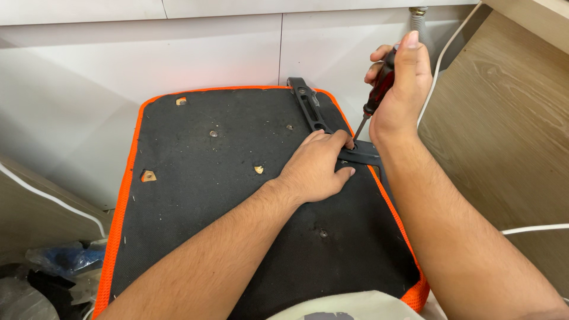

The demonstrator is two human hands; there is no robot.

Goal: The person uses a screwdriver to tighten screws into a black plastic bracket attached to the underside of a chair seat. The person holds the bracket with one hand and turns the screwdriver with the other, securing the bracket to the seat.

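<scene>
So there's a chair seat [237, 195] flipped upside down, black fabric underside with an orange mesh edge running round it, leaning up near a white cabinet panel [148, 65]. A black plastic bracket [314, 112] lies along the right side of the seat, its long axis running from the far edge back toward the person, angling a bit to the right as it comes nearer, and ending in a wider plate by the orange rim.

The right hand [403, 89] is wrapped tight around a screwdriver [374, 95] with a dark red and black handle. The long axis of the tool tilts: handle up and to the right by the fingers, shaft pointing down and left, tip landing on the bracket right beside the left hand's fingertips. Can't make out the screw head itself, it's hidden.

The left hand [317, 169] is pressed down on the near end of the bracket, fingers curled over it and the thumb tucked under the edge, so it's clamped on the bracket, holding it against the seat.

A few bare screw holes and metal inserts dot the black underside, well apart from the hands. A white cable [441, 53] runs down the wall behind the right hand, next to a wooden board [504, 118] on the right. Some crumpled plastic bags [53, 261] sit on the floor at lower left
</scene>
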